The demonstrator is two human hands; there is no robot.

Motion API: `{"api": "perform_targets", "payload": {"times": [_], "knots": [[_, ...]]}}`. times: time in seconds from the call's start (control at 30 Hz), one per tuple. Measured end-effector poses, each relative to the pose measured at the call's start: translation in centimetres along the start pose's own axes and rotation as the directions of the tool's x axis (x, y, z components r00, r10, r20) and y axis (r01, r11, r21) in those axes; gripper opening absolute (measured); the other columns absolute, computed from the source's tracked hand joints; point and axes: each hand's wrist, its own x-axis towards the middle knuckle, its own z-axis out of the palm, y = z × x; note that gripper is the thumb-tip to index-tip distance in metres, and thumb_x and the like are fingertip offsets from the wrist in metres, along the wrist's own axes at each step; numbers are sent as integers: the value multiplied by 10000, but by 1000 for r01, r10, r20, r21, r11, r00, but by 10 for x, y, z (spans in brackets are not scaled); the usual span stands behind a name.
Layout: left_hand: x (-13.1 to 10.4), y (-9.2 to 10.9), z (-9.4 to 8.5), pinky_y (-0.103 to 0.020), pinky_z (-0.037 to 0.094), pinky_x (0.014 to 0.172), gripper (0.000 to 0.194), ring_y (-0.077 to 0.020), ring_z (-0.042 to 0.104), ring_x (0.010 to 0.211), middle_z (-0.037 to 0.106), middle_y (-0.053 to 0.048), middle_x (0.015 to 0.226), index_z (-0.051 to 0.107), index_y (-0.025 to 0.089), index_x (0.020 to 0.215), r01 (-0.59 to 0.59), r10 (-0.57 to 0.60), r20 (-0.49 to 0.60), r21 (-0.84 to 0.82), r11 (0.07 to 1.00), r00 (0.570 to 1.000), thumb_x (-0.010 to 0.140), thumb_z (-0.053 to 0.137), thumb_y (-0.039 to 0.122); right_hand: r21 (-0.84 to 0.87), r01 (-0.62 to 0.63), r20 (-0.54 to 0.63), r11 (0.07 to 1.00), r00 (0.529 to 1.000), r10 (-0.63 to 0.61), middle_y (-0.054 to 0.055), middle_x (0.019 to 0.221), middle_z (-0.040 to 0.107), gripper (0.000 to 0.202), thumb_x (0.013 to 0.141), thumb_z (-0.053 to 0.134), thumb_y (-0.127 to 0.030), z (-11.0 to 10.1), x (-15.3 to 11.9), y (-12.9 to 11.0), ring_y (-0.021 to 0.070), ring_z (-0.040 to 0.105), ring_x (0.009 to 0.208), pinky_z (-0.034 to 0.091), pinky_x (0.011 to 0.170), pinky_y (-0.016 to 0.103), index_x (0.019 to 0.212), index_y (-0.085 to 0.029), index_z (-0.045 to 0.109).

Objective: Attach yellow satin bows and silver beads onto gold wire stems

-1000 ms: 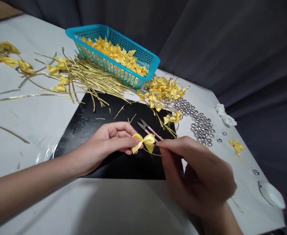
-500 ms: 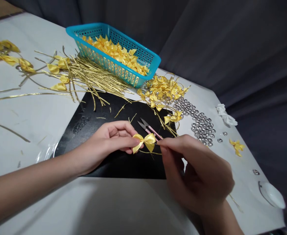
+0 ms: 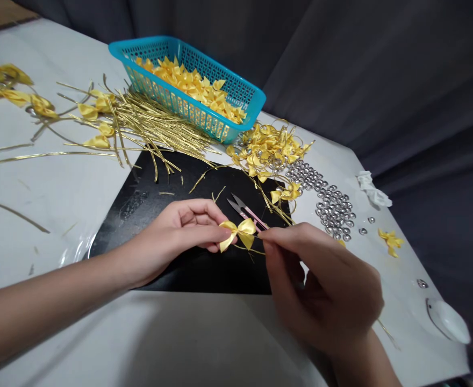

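Observation:
Between the thumb and fingers of my left hand [image 3: 188,231] is a yellow satin ribbon bow [image 3: 242,231], held by its left loop. My right hand [image 3: 321,279] is closed in a pinch at the bow's right side. A thin strand [image 3: 257,237] shows between those fingertips and the bow; its far end is hidden. Just behind the bow, pink-handled thread snips [image 3: 244,208] lie with their blades apart on a black mat [image 3: 204,274]. A gold twist tie [image 3: 246,249] passes below the bow.
A blue basket [image 3: 256,105] of yellow bows stands at the back, beside a heap of gold twist ties [image 3: 164,126]. Bows with ties [image 3: 272,145] and silver beads [image 3: 335,209] lie to the right. A white rounded object [image 3: 448,321] sits near the right edge.
Almost nothing differs. Both hands keep their grip, and my right fingertips have shifted very slightly left along with the bow's right end.

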Motion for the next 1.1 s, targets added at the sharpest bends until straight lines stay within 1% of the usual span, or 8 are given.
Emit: {"api": "perform_targets", "payload": {"times": [0.17, 0.33, 0.47, 0.67, 0.8, 0.93, 1.0, 1.1], "knots": [[1, -1, -2, -53, 444, 510, 74, -10, 568, 527, 668, 57, 591, 666, 150, 685, -5, 5, 1, 26, 1000, 1000, 732, 683, 96, -40, 17, 27, 999, 1000, -16, -10, 603, 545, 117, 773, 517, -35, 2, 2, 0, 51, 386, 455, 355, 440, 183, 770, -141, 565], [0, -2, -2, -51, 445, 509, 63, -9, 568, 532, 665, 60, 602, 667, 149, 714, -27, 26, 22, 43, 999, 999, 733, 676, 90, -42, 8, 33, 999, 999, -7, -15, 601, 534, 121, 774, 513, -31, 2, 1, -1, 52, 385, 460, 356, 449, 178, 779, -140, 567], [0, -2, 0, -47, 436, 492, 87, -9, 561, 519, 650, 66, 580, 655, 144, 693, -49, 49, -2, 60, 997, 999, 710, 671, 60, -61, 16, 31, 998, 999, -14, -8, 613, 552, 119, 771, 516, -36, 1, -1, -2, 59, 416, 483, 358, 453, 178, 776, -145, 565], [-1, -1, 3, -49, 430, 478, 77, -14, 549, 504, 643, 67, 575, 659, 153, 664, -135, 163, -95, 248, 959, 982, 673, 690, 83, -118, 21, 15, 993, 1000, -19, -17, 607, 548, 125, 768, 525, -42, 4, -3, -2, 53, 412, 470, 369, 460, 168, 725, -157, 544], [-6, -2, 6, -43, 369, 400, 41, -9, 521, 446, 655, 67, 582, 677, 174, 665, -208, 310, -152, 467, 859, 939, 688, 684, 141, -123, -16, -5, 992, 1000, 15, -24, 608, 554, 114, 764, 533, -37, 10, -3, -3, 56, 480, 515, 402, 490, 159, 768, -145, 570], [-13, -7, 7, -92, 470, 515, 65, -62, 624, 557, 711, 43, 659, 686, 195, 700, -296, 475, -134, 629, 719, 870, 730, 640, 161, -63, -61, -58, 996, 997, 57, -11, 694, 628, 138, 755, 536, -26, 14, -4, -8, 47, 553, 580, 437, 528, 141, 831, -124, 596], [-16, -10, 7, -125, 498, 569, 89, -81, 647, 597, 727, 27, 694, 688, 195, 719, -348, 576, -91, 717, 604, 812, 744, 623, 141, -35, -90, -87, 995, 992, 87, -14, 685, 632, 143, 756, 542, -29, 15, -5, -10, 46, 556, 563, 449, 528, 137, 837, -127, 605], [-18, -13, 6, -171, 517, 641, 137, -104, 663, 660, 740, -2, 762, 683, 187, 769, -455, 693, 55, 791, 409, 719, 766, 590, 87, -17, -137, -121, 990, 984, 134, -25, 629, 607, 146, 766, 548, -42, 19, -8, -13, 58, 540, 517, 462, 505, 153, 841, -151, 609]]}}
